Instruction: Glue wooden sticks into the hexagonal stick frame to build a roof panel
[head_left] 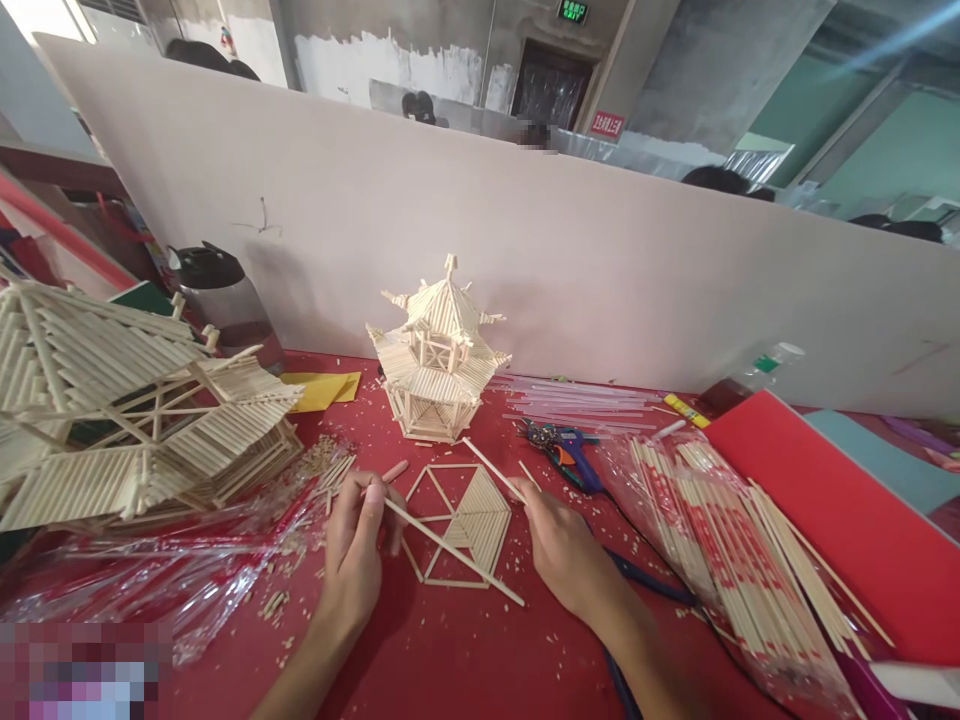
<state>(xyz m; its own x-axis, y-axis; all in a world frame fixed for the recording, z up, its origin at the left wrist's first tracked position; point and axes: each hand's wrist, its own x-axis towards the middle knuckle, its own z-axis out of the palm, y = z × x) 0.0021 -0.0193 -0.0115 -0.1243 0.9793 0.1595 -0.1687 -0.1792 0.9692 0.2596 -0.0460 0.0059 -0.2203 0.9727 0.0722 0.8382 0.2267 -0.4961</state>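
My left hand (354, 545) pinches one end of a wooden chopstick (457, 553), which slants down to the right across a flat frame. A pinkish rod (394, 471) juts out beside its fingers; whether the hand holds it, I cannot tell. Between thumb and fingers, my right hand (562, 550) grips another stick (491, 467), pointing up and left. Under both sticks lies the hexagonal stick frame (456, 583), its right part filled with rows of sticks. Behind it stands a small two-tiered stick pagoda (439, 380).
A larger stick pavilion (97, 350) stands left, before a dark-lidded jug (225, 300). At right are a blue glue gun (581, 450), pliers (649, 578), bagged chopsticks (742, 550) and a red board (840, 520). Clear glue sticks (577, 402) lie near the white partition (600, 270).
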